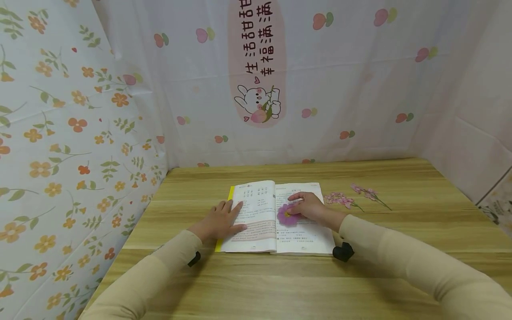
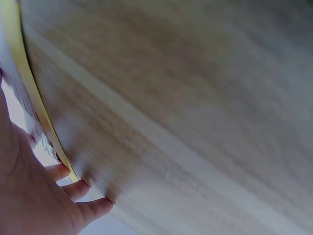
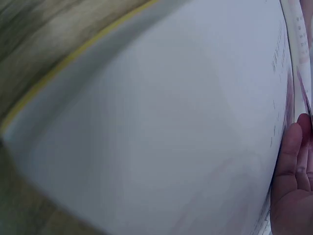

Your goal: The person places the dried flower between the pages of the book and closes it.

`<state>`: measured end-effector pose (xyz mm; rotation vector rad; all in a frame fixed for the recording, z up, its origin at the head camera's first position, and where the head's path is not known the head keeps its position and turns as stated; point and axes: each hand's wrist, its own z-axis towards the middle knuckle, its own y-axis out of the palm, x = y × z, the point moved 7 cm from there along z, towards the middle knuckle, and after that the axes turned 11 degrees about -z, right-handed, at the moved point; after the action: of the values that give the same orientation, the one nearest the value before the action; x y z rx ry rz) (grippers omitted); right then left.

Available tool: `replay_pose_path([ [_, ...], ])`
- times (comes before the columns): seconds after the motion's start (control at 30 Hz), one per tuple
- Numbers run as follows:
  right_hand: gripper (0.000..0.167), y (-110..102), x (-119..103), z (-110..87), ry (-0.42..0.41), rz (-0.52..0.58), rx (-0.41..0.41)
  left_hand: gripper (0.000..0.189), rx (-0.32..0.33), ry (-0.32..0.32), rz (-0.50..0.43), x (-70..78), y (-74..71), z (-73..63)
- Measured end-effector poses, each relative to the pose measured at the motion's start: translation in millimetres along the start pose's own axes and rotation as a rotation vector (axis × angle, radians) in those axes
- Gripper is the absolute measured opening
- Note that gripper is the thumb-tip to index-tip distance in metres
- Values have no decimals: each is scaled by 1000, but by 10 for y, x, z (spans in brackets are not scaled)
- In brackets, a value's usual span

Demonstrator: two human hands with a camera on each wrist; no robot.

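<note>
An open book (image 1: pixel 256 200) with printed text lies on the wooden table, a yellow cover edge showing along its left side. On its left page rests my left hand (image 1: pixel 220 220), fingers spread and thumb pointing inward. The left wrist view shows fingertips (image 2: pixel 100 208) at the book's yellow edge. Over the right page my right hand (image 1: pixel 310 206) holds a purple flower (image 1: pixel 287 218) with a yellow centre by its fingertips, close to the gutter. In the right wrist view, part of that hand (image 3: pixel 291 176) shows at the right edge, low against the page.
Two sprigs of small pink flowers lie right of the book, one nearer (image 1: pixel 340 200) and one farther (image 1: pixel 370 194). Floral cloth (image 1: pixel 72 155) hangs at the left, and a printed curtain (image 1: pixel 340 89) stands behind the table (image 1: pixel 248 289).
</note>
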<state>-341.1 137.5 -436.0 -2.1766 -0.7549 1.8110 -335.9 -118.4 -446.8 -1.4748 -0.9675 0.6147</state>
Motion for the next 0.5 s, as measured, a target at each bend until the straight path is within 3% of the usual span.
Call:
replay_pose_path([
  [0.27,41,66,11,46,-12,-91,57,81,6,11,2,42,-46,-22],
  [0.5,47,93,-90,14,-102,-260,88,82,-3,1,10,7,-2,6],
])
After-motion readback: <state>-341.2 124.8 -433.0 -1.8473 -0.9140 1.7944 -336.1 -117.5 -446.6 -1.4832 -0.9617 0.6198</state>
